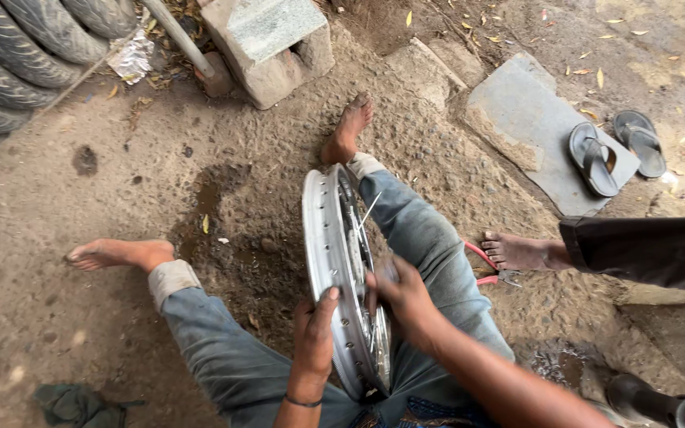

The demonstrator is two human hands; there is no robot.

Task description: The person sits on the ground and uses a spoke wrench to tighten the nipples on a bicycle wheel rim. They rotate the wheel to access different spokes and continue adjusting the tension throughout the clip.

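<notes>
Head view looks down on a person seated on bare dirt ground, legs spread in rolled-up jeans, feet bare. Between the knees stands a silver wheel rim, upright on its edge and turned nearly edge-on to the camera, its lower part down near the lap and its top toward the far foot. Thin spokes show inside it on the right side.

The left hand lies against the rim's outer band, its grip wrapped over the metal with the thumb pressed on the near edge; a dark band sits on that wrist. The right hand is on the rim's other side, its grip curled in among the spokes; whether the fingers pinch one spoke cannot be told.

Just beyond the right knee, red-handled pliers lie on the ground, touching or just beside another person's bare foot, whose dark trouser leg enters from the right. Further off, a pair of grey sandals rests on a flat stone slab. A concrete block sits at the top, and stacked tyres fill the top-left corner. A crumpled dark green cloth lies at the bottom left.
</notes>
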